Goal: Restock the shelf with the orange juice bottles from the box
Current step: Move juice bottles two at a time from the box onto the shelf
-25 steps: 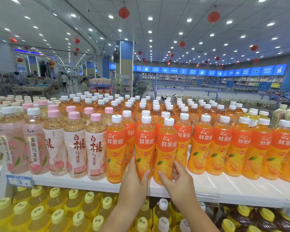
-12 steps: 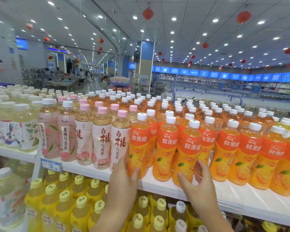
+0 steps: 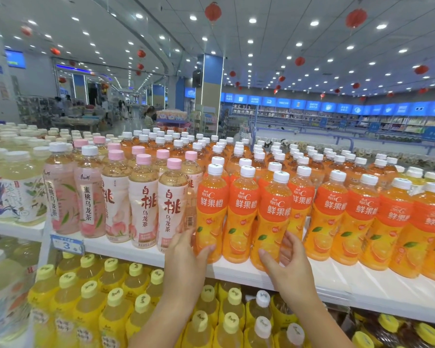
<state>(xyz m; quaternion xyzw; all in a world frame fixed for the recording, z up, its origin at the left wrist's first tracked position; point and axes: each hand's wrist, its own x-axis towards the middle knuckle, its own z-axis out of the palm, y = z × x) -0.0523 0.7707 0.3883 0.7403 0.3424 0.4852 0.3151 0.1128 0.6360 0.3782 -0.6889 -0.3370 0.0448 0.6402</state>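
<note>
Orange juice bottles [image 3: 241, 214]: white caps, orange labels, at shelf [image 3: 337, 280] front edge; left hand [image 3: 186, 259], right hand [image 3: 290, 267] each grip one, fingers curled.

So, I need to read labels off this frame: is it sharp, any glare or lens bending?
Head view: the front orange juice bottles are sharp, labels legible; ceiling lights leave small glints on them; the wide lens bows the shelf and ceiling lines; far aisles look soft.
</note>
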